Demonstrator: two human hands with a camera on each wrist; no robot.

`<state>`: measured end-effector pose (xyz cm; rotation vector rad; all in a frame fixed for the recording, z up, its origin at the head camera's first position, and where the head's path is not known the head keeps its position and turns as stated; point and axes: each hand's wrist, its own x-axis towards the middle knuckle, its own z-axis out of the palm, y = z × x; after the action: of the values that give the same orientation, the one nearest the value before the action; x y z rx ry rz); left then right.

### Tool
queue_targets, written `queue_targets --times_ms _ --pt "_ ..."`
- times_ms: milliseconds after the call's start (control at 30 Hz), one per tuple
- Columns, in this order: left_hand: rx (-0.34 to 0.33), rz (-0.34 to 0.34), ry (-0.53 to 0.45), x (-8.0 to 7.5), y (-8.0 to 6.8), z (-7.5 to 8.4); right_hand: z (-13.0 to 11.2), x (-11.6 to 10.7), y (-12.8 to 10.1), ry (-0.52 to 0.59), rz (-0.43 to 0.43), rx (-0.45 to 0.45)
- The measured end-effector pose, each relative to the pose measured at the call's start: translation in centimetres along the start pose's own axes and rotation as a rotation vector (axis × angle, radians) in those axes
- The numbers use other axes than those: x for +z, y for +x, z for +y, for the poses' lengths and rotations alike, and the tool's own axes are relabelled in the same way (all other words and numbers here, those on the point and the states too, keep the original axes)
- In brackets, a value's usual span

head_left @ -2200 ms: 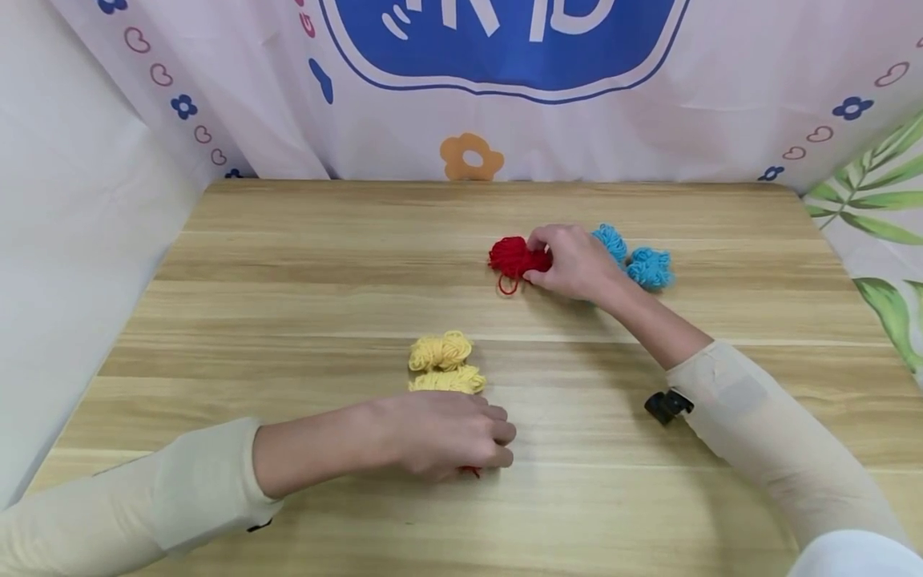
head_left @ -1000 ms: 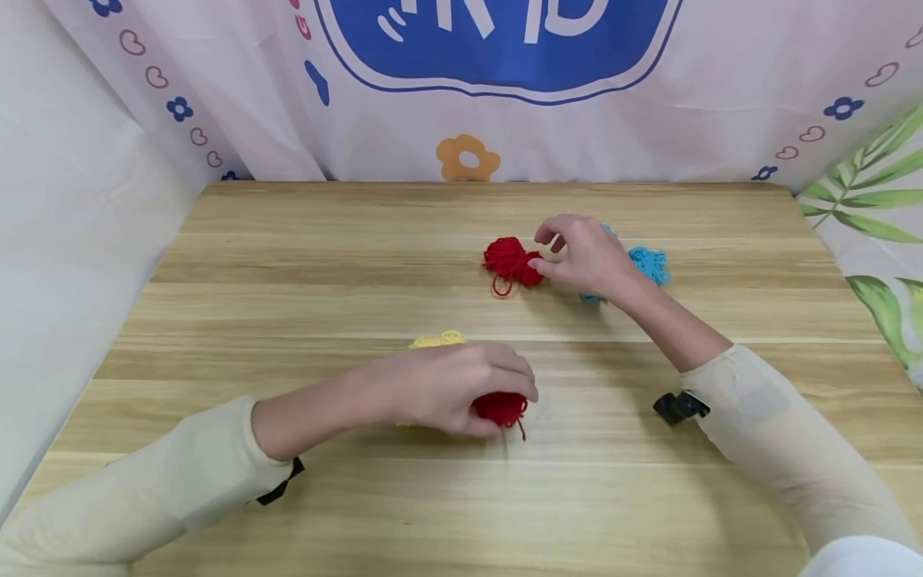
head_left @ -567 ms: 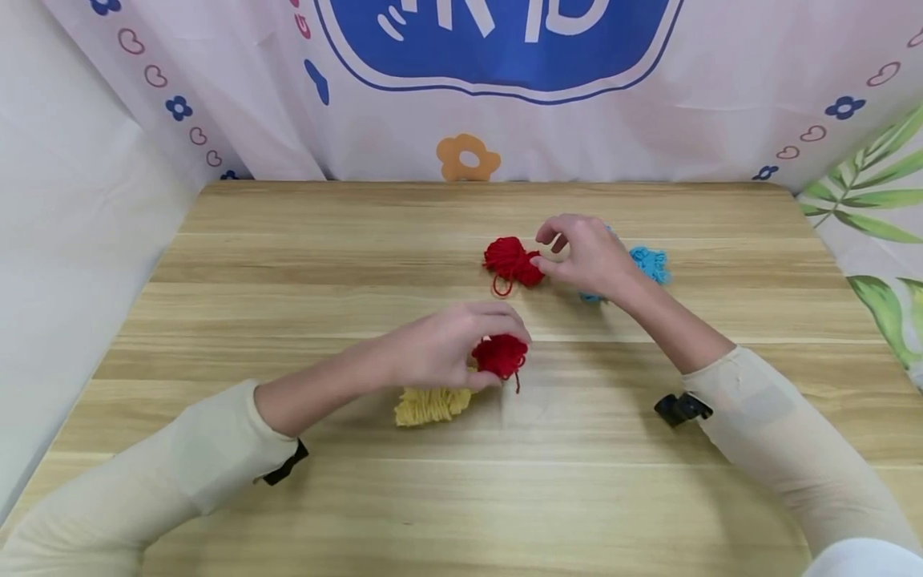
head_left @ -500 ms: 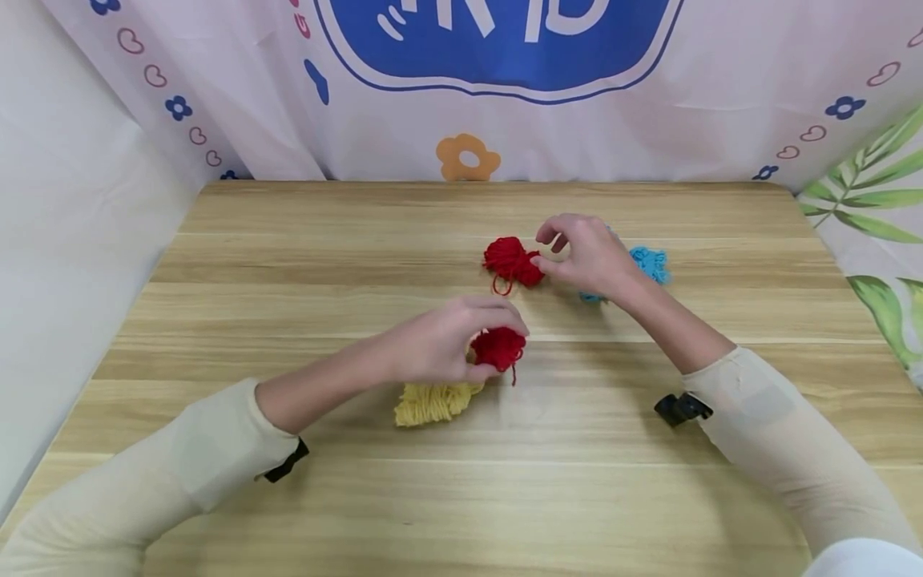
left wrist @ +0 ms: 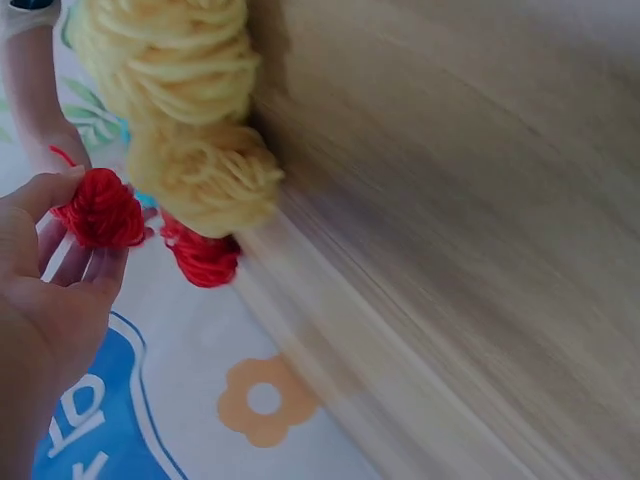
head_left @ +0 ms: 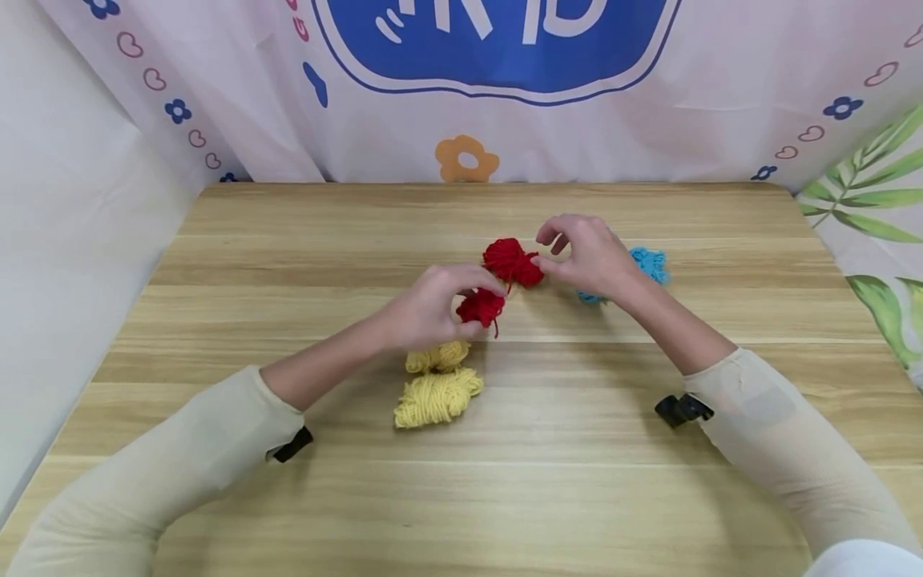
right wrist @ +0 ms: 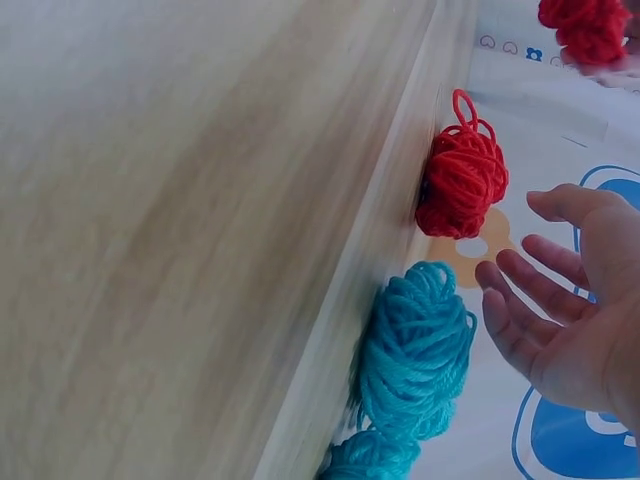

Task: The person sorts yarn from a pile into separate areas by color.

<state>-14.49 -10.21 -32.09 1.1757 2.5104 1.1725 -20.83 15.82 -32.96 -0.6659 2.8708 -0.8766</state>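
My left hand point(head_left: 431, 308) pinches a small red yarn bundle point(left wrist: 100, 208) between thumb and fingers, raised off the table with a loose tail hanging down. Behind it on the table lies a second red yarn bundle point(head_left: 508, 260), which the held one partly overlaps in the left wrist view. To that bundle's right is my right hand point(head_left: 587, 252), its fingers loosely bent and nothing in its grasp; in the right wrist view a gap shows between it and the red yarn. Two yellow yarn bundles point(head_left: 437, 397) lie below my left hand.
Two blue yarn bundles point(right wrist: 415, 350) lie beside and beneath my right hand, one mostly hidden in the head view. The wood-grain table point(head_left: 288, 264) ends at a printed cloth point(head_left: 375, 128) hanging behind it. Black wrist mounts point(head_left: 683, 409) stick out under the sleeves.
My left hand has picked up the nearer red yarn bundle and carried it away from me, past the yellow ones. My right hand has let go of the far red bundle and now stays still.
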Motion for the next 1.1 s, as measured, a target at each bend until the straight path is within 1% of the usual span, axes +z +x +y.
queue_targets --times_ms 100,233,333,467,600,733,1000,1100 --pt "-0.048 0.011 0.002 -0.3 0.4 -0.8 0.1 0.0 0.1 0.017 -0.003 -0.015" --pt "-0.134 0.018 0.03 -0.9 1.1 -1.9 0.3 0.1 0.1 0.028 -0.01 -0.028" --pt "-0.208 0.014 0.033 -1.2 1.6 -2.8 0.5 0.1 0.1 0.036 -0.01 -0.033" --pt "-0.262 0.016 0.037 -1.4 2.3 -4.2 0.3 0.1 -0.2 0.034 -0.005 -0.059" --pt "-0.27 0.024 0.086 -1.4 2.9 -5.4 -0.4 0.2 -0.9 0.022 -0.004 -0.106" --pt "-0.283 0.015 0.123 -1.3 3.5 -6.2 -1.3 0.7 -1.6 0.017 -0.014 -0.163" --pt "-0.272 0.03 0.154 -1.0 4.3 -6.9 -3.3 2.0 -3.1 0.053 -0.095 -0.274" --pt "-0.272 0.029 0.166 -0.9 4.6 -7.0 -3.9 2.5 -3.6 0.036 -0.109 -0.311"
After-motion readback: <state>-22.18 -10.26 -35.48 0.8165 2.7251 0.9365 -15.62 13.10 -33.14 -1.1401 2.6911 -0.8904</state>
